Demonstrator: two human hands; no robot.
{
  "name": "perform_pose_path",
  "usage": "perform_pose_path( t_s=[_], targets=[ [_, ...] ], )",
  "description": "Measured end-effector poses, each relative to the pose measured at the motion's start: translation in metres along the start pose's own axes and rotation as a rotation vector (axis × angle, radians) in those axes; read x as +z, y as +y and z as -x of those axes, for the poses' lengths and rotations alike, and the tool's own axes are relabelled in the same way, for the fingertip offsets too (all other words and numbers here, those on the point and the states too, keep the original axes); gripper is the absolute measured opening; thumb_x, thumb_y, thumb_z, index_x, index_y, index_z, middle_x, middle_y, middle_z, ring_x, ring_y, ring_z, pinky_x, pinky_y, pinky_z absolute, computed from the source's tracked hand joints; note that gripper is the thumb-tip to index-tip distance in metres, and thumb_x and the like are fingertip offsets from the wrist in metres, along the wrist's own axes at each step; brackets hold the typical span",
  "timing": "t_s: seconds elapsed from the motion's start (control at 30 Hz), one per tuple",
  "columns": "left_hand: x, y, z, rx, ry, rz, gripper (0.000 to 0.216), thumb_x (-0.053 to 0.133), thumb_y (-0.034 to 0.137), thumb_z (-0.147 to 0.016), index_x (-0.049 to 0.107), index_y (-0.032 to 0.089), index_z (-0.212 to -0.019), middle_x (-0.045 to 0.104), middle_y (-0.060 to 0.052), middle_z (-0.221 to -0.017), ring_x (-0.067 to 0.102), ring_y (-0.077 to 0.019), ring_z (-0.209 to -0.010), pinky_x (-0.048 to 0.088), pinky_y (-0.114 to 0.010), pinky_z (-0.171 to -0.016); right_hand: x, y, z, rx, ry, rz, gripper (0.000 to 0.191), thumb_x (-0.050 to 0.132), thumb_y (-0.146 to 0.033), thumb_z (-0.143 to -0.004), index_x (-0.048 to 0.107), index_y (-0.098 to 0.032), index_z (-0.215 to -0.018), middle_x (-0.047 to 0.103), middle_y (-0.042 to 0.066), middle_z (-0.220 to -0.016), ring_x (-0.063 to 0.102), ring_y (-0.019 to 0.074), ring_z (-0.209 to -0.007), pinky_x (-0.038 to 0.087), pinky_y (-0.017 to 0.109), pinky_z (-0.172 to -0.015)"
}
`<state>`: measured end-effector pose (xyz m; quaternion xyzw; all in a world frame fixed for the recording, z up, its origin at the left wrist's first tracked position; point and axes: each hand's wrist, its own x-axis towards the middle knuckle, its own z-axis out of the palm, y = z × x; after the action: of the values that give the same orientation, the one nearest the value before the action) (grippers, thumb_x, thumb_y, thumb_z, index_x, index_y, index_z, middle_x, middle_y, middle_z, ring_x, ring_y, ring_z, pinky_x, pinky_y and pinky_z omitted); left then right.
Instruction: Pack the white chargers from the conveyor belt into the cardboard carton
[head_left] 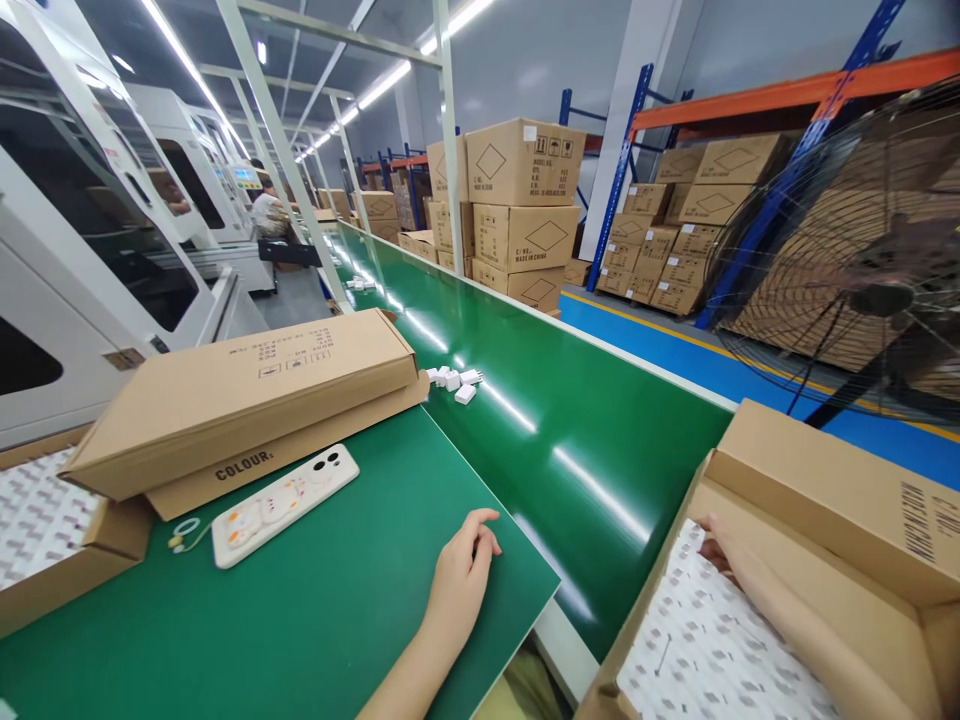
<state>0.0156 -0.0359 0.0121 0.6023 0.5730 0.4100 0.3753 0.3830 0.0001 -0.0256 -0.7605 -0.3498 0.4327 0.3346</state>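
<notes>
My left hand (pixel 463 570) rests on the green work mat (pixel 300 620) near its right edge, fingers loosely curled and holding nothing. My right hand (pixel 721 548) reaches into the open cardboard box (pixel 825 500) at the right, fingertips on the white patterned sheet (pixel 697 640) inside; its fingers are mostly hidden. A phone in a white cartoon case (pixel 281 503) lies on the mat to the left of my left hand. Small white plug-like parts (pixel 455 380) lie in a cluster on the green conveyor belt (pixel 570 440).
Two flat cardboard boxes (pixel 240 400) are stacked at the back of the mat, another open box (pixel 45 530) at far left. White machines (pixel 82 230) line the left. Stacked cartons (pixel 525 200), blue racks and a big fan (pixel 862 270) stand right. A person (pixel 266 210) sits far back.
</notes>
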Motion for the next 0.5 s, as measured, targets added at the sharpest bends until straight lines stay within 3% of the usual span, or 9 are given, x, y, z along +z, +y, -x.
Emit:
perform_pose_path(
  t_s=[0.5],
  targets=[
    [-0.0008, 0.0037, 0.0018, 0.01, -0.014, -0.072, 0.026, 0.033, 0.026, -0.084, 0.052, 0.022, -0.1, 0.058, 0.002, -0.071, 0.055, -0.0151, -0.068, 0.041, -0.026, -0.067, -0.007, 0.0075, 0.0034, -0.089, -0.1, 0.079, 0.051, 0.029, -0.066, -0.077, 0.053, -0.024, -0.061, 0.061, 0.004, -0.059, 0.057, 0.0209, -0.057, 0.046, 0.032, -0.054]
  ],
)
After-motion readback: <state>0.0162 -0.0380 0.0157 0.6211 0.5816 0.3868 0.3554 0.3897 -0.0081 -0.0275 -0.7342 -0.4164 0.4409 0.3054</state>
